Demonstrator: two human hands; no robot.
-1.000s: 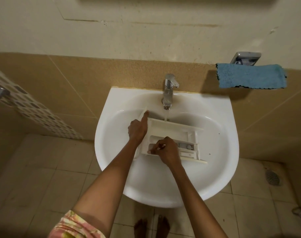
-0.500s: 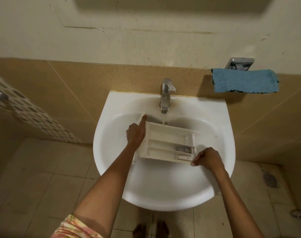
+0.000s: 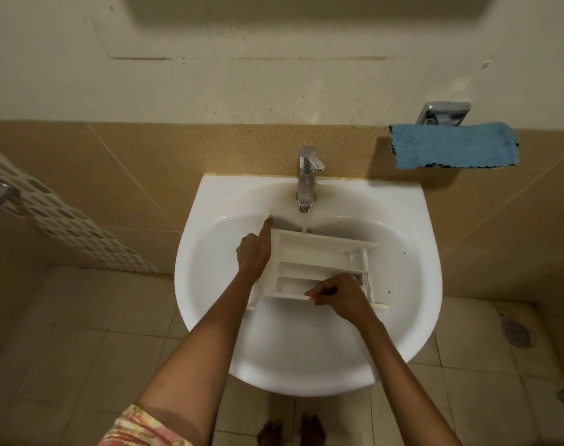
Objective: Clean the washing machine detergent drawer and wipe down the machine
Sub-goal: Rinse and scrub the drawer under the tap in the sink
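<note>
Head view shows the detergent drawer [image 3: 319, 262] held inside the sink [image 3: 412, 284], toward its rear half, just below and in front of the tap [image 3: 306, 178]. We read the drawer's long axis as running left to right across the basin, roughly parallel to the sink's rear edge, with the open compartments facing up. A thin stream from the tap lands at the drawer's rear wall, near its left end. Our left hand [image 3: 253, 254] is clamped on the drawer's left end, index finger extended toward the rear rim of the basin, and it carries the drawer's weight. Our right hand [image 3: 337, 296] is closed over the front compartment near the drawer's right end, fingers curled down into it; whether it holds a brush or only rubs with the fingertips we cannot tell. Both hands are therefore in contact with the drawer, one at each end of the long axis, and the right hand is the nearer one to the compartments not yet under the water. We judge that the next move depends on sliding or tilting the drawer along that axis so the stream reaches the front and right compartments. A blue cloth [image 3: 451, 146] hangs on the wall, well apart from the sink's rear right corner.
</note>
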